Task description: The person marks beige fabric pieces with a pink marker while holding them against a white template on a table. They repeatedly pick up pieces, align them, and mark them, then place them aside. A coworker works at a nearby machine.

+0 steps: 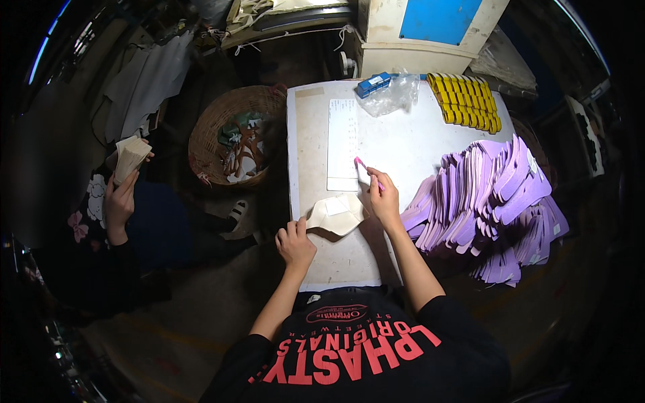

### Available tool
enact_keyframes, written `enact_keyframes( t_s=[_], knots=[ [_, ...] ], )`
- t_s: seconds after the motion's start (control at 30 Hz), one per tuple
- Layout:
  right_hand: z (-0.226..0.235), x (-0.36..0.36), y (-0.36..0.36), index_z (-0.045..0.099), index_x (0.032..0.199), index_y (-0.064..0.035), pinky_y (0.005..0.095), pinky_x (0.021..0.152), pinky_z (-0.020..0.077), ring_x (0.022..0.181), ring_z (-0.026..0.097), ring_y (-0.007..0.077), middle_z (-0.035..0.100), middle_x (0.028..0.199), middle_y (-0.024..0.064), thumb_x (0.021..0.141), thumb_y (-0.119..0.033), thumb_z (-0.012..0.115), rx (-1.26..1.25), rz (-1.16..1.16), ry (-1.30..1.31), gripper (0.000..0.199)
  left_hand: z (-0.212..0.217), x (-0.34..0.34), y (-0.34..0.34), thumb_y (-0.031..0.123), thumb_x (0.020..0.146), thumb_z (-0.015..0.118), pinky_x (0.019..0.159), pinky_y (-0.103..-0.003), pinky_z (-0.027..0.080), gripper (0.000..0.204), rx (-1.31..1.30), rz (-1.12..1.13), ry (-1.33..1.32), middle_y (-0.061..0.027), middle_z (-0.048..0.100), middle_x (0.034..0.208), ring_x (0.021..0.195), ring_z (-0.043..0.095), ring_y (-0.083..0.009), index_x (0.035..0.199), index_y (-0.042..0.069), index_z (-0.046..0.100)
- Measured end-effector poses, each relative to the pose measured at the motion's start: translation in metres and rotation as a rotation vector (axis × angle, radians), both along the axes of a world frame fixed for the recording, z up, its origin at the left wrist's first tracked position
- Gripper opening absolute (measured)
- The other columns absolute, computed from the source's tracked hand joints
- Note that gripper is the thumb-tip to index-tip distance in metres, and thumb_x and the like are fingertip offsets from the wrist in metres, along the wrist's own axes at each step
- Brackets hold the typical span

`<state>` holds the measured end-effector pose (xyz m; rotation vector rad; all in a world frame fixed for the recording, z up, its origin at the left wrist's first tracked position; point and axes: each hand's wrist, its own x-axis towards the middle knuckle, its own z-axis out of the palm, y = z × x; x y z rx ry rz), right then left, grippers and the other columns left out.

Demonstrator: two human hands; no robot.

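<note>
My left hand (295,245) is closed at the left edge of some cream cut pieces (330,221), which sit slightly raised over the near part of the white table (306,148). A small white paper label (337,205) lies on top of them. In my right hand (385,203), just right of these pieces, is a slim pink pen (359,161), its pink end pointing up and away from me. Beyond the pieces, a long white written sheet (342,144) lies flat on the table.
Right of me stands a big heap of purple cut pieces (484,195). Yellow banded bundles (463,102), a blue box (373,84) and a clear plastic bag (396,95) occupy the far edge. At left are a wicker basket (208,127) of scraps and another person's hand (121,201) holding a cream stack (132,158).
</note>
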<state>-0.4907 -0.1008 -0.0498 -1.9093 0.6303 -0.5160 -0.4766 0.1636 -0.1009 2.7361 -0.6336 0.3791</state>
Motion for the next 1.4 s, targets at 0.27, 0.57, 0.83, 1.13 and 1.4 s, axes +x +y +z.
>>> enact_keyframes(
  t_s=[0.27,0.57,0.83,1.13,1.4],
  knots=[
    [-0.017,-0.005,0.0,0.073,0.111,-0.0033,0.0318,0.077,0.0516,0.088,0.065,0.022,0.067,0.106,0.0142,0.092,-0.004,0.057,-0.132,0.087,-0.101,0.025,-0.003,0.001,0.003,0.006,0.081,0.064,0.084,-0.046,0.047,0.039,-0.012,-0.019,-0.013,-0.0059,0.062,0.105,0.093,0.057,-0.0321,0.119,0.014,0.07],
    [-0.046,-0.015,0.006,0.073,0.106,0.0002,0.0318,0.081,0.0517,0.088,0.065,0.0195,0.069,0.099,0.0112,0.091,0.001,0.052,0.092,0.208,0.036,0.026,0.02,0.007,0.007,0.014,0.081,0.067,0.094,-0.052,0.048,0.049,-0.025,-0.026,0.382,-0.01,0.06,0.118,0.104,0.057,-0.0371,0.13,0.016,0.065],
    [0.003,-0.014,0.029,0.07,0.113,-0.0036,0.0454,0.1,0.0494,0.11,0.063,0.0381,0.07,0.114,0.0183,0.082,-0.001,0.06,-0.302,0.258,-0.092,0.033,0.064,0.022,0.008,0.041,0.082,0.079,0.12,-0.078,0.008,0.088,0.016,-0.122,0.704,-0.0235,0.035,0.16,0.153,0.02,-0.0516,0.159,0.018,0.042],
    [-0.012,0.002,0.09,0.067,0.114,-0.0096,0.0518,0.115,0.0378,0.12,0.063,0.0293,0.07,0.117,0.0123,0.082,-0.017,0.067,-0.715,0.306,0.004,0.033,0.052,0.0,-0.042,0.051,0.076,0.082,0.114,-0.084,-0.005,0.114,0.589,-0.227,0.639,-0.0337,-0.005,0.171,0.16,-0.007,-0.0487,0.167,0.012,0.027],
    [-0.014,0.002,0.084,0.066,0.115,-0.0095,0.0507,0.114,0.0379,0.12,0.063,0.0271,0.07,0.115,0.0095,0.081,-0.018,0.068,-0.686,0.363,0.025,0.035,0.045,0.0,-0.03,0.042,0.077,0.083,0.12,-0.078,0.003,0.102,0.388,-0.273,0.555,-0.0283,0.011,0.17,0.16,0.011,-0.0423,0.163,0.013,0.037]
  ],
)
